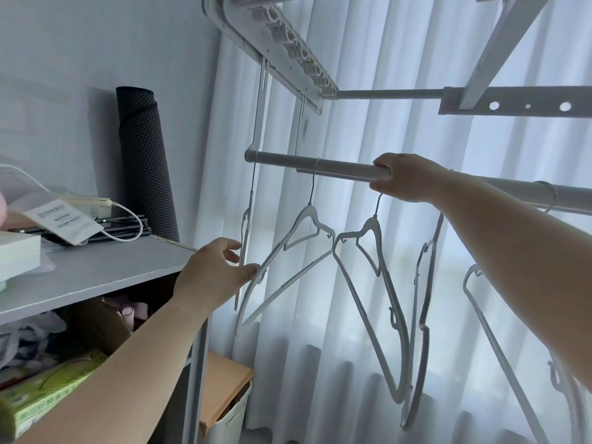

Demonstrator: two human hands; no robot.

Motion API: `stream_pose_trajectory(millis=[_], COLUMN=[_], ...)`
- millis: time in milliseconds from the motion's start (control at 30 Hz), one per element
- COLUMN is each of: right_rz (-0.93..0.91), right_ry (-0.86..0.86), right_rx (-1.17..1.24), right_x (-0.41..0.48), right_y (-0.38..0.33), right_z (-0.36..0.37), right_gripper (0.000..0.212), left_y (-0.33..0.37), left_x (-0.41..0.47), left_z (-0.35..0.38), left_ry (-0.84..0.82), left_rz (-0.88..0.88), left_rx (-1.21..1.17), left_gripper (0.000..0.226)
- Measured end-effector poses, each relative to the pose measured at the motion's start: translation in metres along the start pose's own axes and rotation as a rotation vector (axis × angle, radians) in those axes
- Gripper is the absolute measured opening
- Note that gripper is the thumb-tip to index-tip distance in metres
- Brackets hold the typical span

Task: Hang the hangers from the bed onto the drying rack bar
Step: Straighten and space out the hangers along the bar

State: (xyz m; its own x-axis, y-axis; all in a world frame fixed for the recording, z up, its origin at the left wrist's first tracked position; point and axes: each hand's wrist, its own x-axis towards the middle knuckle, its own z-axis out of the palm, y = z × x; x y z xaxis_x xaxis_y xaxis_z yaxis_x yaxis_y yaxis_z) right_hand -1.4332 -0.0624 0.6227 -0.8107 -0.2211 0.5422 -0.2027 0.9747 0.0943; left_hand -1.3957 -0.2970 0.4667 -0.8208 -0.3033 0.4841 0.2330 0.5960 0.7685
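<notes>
The main risk sits under the right hand (405, 177): its grip is closed round the bar (320, 164), and the hook of the second hanger (372, 224) rises into the fist. Whether that hook is seated over the bar cannot be told. If the hand lets go with it only half on, the hanger would likely slip off and fall. A second risk is tangling. The left hand (214, 274), in the lower middle of the frame, has a loose, open grip. Its fingertips (254, 270) only touch the lower shoulder of the first hanger (308, 214) and clasp nothing. A push here would probably swing that hanger right, where its upper tip is already just beside the second hanger's tip and their small notches could catch. The bar's long axis runs from the middle left to the right edge, dipping slightly. Both hangers point hook-up. The first is tilted, its shoulder line slanting from lower left to upper right. The second slants steeply down toward the lower right.
</notes>
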Motion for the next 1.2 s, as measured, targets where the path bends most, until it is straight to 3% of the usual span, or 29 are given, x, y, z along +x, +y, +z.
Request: stream_pose_trajectory(millis=[500,1200], right_rz=[0.036,0.038], right_ry=[-0.012,-0.014], right_rx=[-0.023,-0.023], right_x=[-0.005,-0.004], right_y=[-0.003,-0.004], right_z=[-0.002,-0.002], right_gripper=[0.037,0.03], left_y=[-0.022,-0.051], left_x=[0.001,0.023], left_z=[-0.021,-0.04], left_ry=[0.11,0.113], left_rz=[0.04,-0.015], left_rx=[0.102,0.04], left_gripper=[0.029,0.025])
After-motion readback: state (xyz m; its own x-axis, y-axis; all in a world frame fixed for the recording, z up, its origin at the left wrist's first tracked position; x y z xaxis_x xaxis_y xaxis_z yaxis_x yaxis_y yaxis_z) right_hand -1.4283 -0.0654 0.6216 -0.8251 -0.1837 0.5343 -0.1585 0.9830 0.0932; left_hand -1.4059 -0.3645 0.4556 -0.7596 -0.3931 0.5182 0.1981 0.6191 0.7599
